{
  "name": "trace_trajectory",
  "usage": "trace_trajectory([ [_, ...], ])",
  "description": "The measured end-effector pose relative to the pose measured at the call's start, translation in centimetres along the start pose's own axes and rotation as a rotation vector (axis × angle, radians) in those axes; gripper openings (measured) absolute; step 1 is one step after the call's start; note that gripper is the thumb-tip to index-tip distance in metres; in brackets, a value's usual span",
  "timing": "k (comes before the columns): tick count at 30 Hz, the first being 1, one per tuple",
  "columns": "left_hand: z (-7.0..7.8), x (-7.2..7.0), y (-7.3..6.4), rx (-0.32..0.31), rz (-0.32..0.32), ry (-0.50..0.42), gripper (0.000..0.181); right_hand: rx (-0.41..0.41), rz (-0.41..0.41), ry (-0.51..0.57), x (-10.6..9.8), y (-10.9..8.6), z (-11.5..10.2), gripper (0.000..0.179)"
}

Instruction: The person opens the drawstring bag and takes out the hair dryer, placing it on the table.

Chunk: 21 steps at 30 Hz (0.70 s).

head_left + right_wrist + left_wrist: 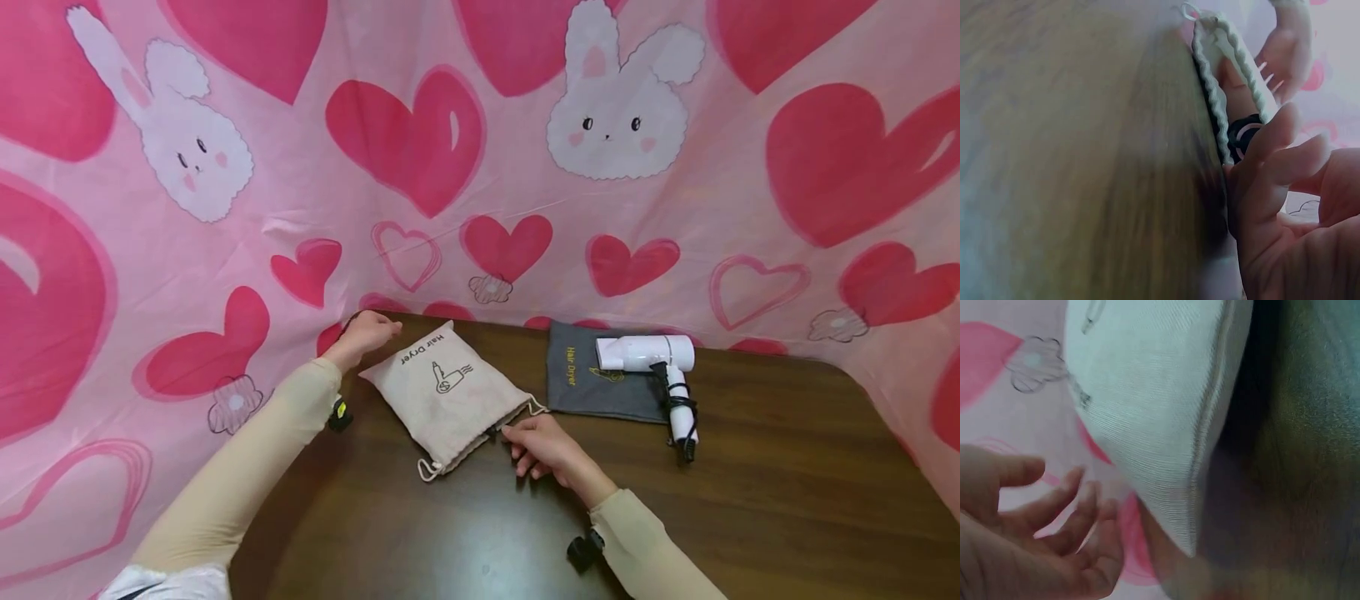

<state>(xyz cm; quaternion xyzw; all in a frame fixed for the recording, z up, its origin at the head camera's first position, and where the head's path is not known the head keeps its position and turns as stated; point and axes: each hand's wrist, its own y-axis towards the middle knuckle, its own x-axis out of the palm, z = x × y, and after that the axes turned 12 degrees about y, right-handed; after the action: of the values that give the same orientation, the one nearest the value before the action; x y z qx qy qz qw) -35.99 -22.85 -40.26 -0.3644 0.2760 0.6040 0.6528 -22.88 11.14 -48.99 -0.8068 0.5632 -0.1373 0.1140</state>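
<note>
A cream drawstring bag (450, 392) printed "Hair Dryer" lies on the table, its mouth toward the right hand. Off its far left corner is my left hand (367, 333); the left wrist view shows its spread, slightly bent fingers (1063, 506) apart from the cloth. At the bag's mouth is my right hand (551, 450), fingertips by the rim and lower fingers loosely bent. Whether it pinches the cloth is hidden. In the right wrist view the mouth gapes, with a black ring-shaped part (1244, 134) inside, close to the right fingers (1285, 128).
To the right, a white hair dryer (648, 354) with its black cord (678, 400) wound round the handle lies partly on a flat grey bag (573, 392). The dark wooden table (420, 533) meets a pink heart-and-rabbit cloth (517, 183) behind and at left.
</note>
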Motion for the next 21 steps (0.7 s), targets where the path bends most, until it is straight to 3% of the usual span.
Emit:
trace_trajectory([
  [5, -0.6, 0.6, 1.9, -0.051, -0.144, -0.036, 0.041, 0.006, -0.021, 0.0, 0.2, 0.4, -0.1, 0.029],
  [9, -0.8, 1.0, 3.0, -0.055, -0.2, 0.012, 0.033, 0.0, -0.037, 0.007, 0.3, 0.5, -0.1, 0.028],
  [14, -0.9, 1.3, 3.5, -0.086, -0.242, 0.033, 0.023, -0.002, -0.05, 0.006, 0.4, 0.6, -0.1, 0.028],
  [21, -0.5, 1.6, 3.4, -0.13, -0.284, 0.038, 0.024, 0.006, -0.067, 0.016, 0.5, 0.8, -0.1, 0.029],
])
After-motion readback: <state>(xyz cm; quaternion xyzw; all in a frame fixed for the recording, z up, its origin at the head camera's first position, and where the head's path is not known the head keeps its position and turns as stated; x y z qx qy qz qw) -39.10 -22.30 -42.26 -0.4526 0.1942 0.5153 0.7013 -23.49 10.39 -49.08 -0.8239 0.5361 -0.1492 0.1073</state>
